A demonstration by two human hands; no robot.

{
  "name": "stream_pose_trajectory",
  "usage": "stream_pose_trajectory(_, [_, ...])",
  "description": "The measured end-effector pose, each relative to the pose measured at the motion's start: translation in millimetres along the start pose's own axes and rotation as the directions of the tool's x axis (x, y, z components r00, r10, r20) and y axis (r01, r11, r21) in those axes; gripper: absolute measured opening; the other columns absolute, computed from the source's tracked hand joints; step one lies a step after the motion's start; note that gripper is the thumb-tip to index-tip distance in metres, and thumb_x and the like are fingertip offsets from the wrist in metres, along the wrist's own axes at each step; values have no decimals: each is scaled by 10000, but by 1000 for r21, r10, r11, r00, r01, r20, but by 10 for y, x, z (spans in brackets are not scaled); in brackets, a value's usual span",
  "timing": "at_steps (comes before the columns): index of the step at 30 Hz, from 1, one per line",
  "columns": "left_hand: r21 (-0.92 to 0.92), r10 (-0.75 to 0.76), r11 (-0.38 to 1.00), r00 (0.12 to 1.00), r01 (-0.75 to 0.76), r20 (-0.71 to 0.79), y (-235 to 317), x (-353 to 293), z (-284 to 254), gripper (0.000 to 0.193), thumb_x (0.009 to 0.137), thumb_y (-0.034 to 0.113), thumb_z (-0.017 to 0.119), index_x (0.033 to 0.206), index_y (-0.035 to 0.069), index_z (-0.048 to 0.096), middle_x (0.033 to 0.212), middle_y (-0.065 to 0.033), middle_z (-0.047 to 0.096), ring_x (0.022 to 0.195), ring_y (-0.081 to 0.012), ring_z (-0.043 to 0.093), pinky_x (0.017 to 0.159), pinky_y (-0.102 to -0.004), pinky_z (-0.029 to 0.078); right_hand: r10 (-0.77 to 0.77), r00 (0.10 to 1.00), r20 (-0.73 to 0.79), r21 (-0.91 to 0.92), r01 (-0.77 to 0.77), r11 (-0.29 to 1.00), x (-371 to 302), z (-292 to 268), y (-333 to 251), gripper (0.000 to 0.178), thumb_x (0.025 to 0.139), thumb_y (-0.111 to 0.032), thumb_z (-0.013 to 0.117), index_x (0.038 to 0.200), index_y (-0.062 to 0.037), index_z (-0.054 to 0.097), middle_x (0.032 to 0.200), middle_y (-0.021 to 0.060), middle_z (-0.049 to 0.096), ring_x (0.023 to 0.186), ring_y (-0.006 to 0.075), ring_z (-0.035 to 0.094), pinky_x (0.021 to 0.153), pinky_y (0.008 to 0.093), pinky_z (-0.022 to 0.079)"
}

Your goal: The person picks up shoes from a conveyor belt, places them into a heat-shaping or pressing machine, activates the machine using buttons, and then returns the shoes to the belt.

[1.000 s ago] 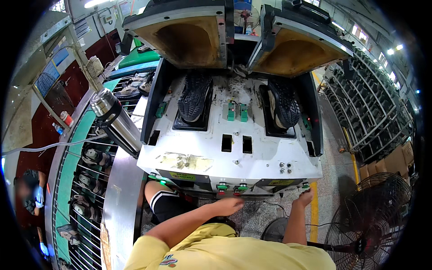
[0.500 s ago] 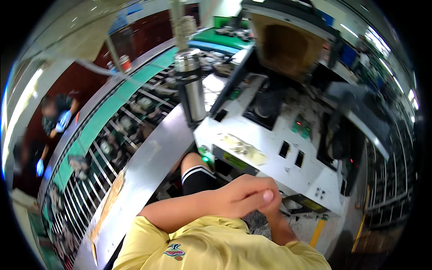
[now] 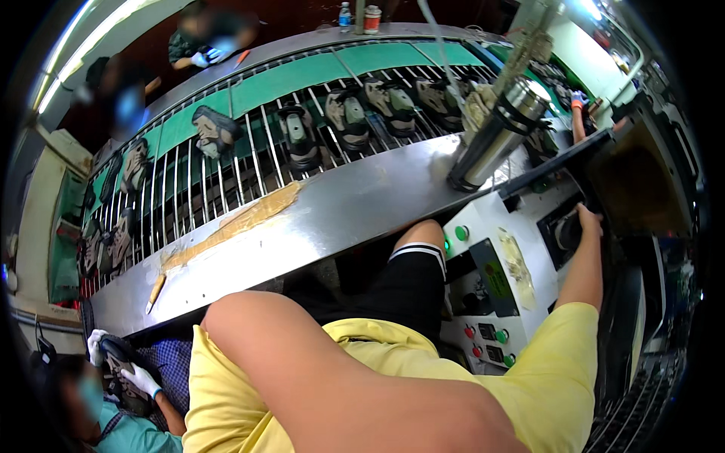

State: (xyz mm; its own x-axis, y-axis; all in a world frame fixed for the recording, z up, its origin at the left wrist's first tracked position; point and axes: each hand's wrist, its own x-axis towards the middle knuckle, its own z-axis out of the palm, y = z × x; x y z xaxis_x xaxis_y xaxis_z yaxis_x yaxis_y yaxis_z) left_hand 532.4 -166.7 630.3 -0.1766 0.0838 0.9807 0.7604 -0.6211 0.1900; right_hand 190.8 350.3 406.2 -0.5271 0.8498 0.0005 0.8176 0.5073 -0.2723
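Observation:
My right hand reaches out to the white machine on the right. Its fingers curl at the edge of a dark rounded thing in the machine's black recess. That thing may be a shoe, but the hand and shadow hide part of it. My bare left forearm crosses low in front of my yellow shirt, close to the camera. The left hand itself lies outside the picture. Above the machine, to the right, stands a raised lid with a brownish inner face.
Several shoes sit on the roller conveyor behind a metal ledge. The ledge bears a steel flask and a wooden-handled tool. A co-worker's white-gloved hands hold a shoe at lower left. Other people work across the conveyor.
My clasped hands have come apart. The right one has gone out to the machine's recess, and the left has left the picture. The view has swung left, showing more conveyor.

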Motion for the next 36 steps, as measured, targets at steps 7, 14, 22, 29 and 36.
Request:
stream_pose_trajectory(7, [-87, -234, 967, 968, 241, 86, 202, -512, -626, 333, 967, 238, 460, 705, 39, 515, 646, -55, 530, 498, -165, 496, 477, -299, 417, -55, 997, -52, 185, 64, 981, 169, 216, 3, 962, 687, -519, 640, 1478, -141, 243, 1469, 223, 327, 1311, 405, 365, 1079, 440, 322])
stream_pose_trajectory(14, [-196, -841, 350, 215, 916, -497, -329, -2154, -1266, 330, 971, 194, 513, 668, 87, 440, 564, 6, 478, 508, -70, 413, 478, -242, 345, -24, 827, -562, 328, 249, 911, -1820, -461, 378, 807, 805, -500, 630, 1448, -135, 308, 1335, 231, 487, 1165, 372, 539, 937, 474, 460])
stream_pose_trajectory(22, [-86, -772, 120, 38, 989, -635, -575, -3512, -1565, 350, 919, 253, 596, 625, 83, 508, 561, 11, 508, 535, -73, 470, 506, -241, 381, 83, 704, -705, 600, 531, 598, -2155, -240, 735, 927, 757, -325, 763, 1426, 63, 250, 1266, 239, 519, 1123, 335, 560, 947, 396, 471])
stream_pose_trajectory(29, [-134, -776, 162, 42, 978, -629, -736, -3372, -1553, 330, 930, 163, 555, 628, 70, 461, 573, -30, 505, 547, -115, 469, 540, -263, 376, 96, 870, -483, 530, 204, 823, -1679, -530, 439, 1034, 721, -460, 743, 1486, -79, 161, 1455, 268, 288, 1312, 420, 358, 1084, 492, 308])
stream_pose_trajectory(36, [-191, -777, 186, 26, 964, -629, -761, -3462, -1596, 332, 939, 136, 548, 635, 81, 427, 572, -6, 473, 545, -86, 432, 529, -241, 359, 216, 955, -204, 469, -98, 877, -1164, -650, 202, 1026, 715, -540, 689, 1489, -130, 155, 1454, 266, 282, 1287, 423, 389, 1049, 489, 355])
